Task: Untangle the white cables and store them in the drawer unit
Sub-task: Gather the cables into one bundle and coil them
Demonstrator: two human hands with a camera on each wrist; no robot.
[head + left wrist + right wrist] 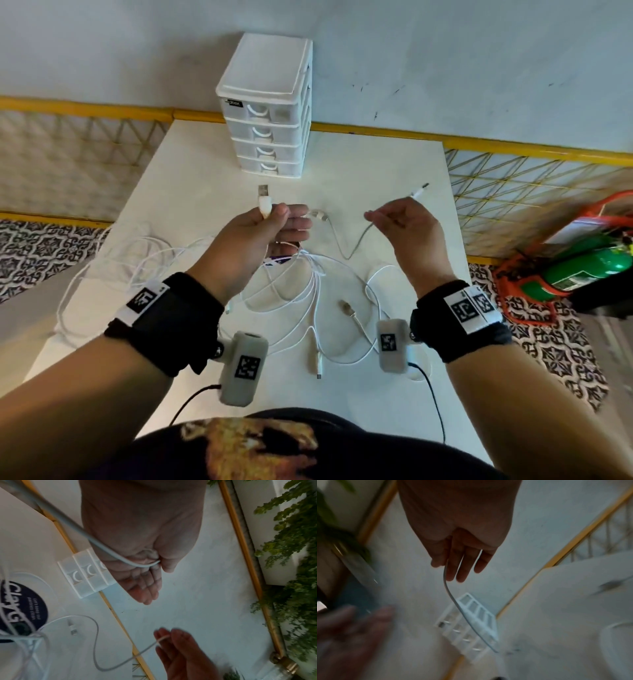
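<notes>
A tangle of white cables (pixel 310 284) lies on the white table (pixel 404 164). My left hand (pixel 270 216) is raised above it and grips a white USB plug (pixel 263 200), whose cable (pixel 109 553) runs down across the palm. To the right, my right hand (pixel 376 219) pinches a thin greyish cable (pixel 356 245) near its small connector (pixel 419 192); in the right wrist view this cable (pixel 452 597) hangs from the fingers. The white drawer unit (pixel 270 113) stands at the table's far edge with all drawers closed.
Loose cable loops (pixel 113 270) spill over the table's left edge. A round dark sticker (pixel 22 608) lies under the tangle. A yellow railing (pixel 513 144) runs behind the table. On the floor at the right lies a green fire extinguisher (pixel 589 267).
</notes>
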